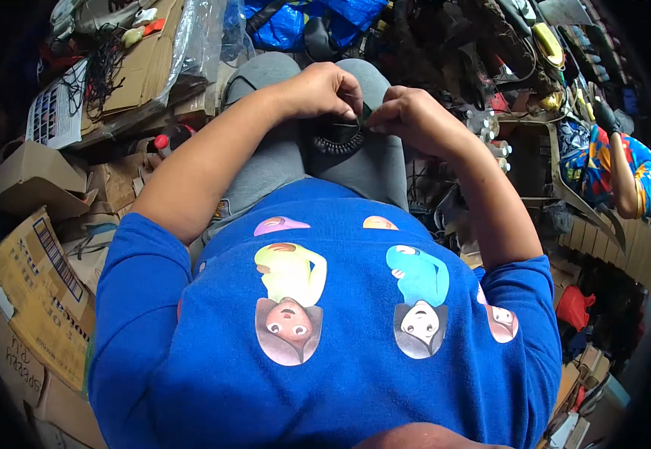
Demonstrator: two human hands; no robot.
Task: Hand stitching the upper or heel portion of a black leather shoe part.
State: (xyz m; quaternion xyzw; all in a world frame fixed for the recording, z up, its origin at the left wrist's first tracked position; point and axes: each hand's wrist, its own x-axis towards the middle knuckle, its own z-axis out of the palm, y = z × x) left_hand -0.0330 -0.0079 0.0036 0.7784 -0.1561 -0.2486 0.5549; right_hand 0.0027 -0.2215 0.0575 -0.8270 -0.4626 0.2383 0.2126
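Between my grey-clad knees is a dark, round piece (338, 142), its near edge lined with a curved row of black ridges like a ribbed ring. Its far part is in shadow, so I cannot tell its exact kind. Just above it my left hand (319, 90) is bent down, thumb and fingers brought together in a pinch. Facing it from the other side, my right hand (414, 116) also pinches, its fingertips close to the piece's right edge. A thin pale line (346, 124) runs below the left fingertips. Whatever lies in either pinch is too small to name.
Flattened cardboard (142, 71) with tangled black cords (105, 75) lies at the far left, near an open carton (37, 176) and a red-capped bottle (164, 142). A blue plastic bag (280, 26) sits beyond my knees. At right are clear bottles (496, 146) and another person's arm (625, 176).
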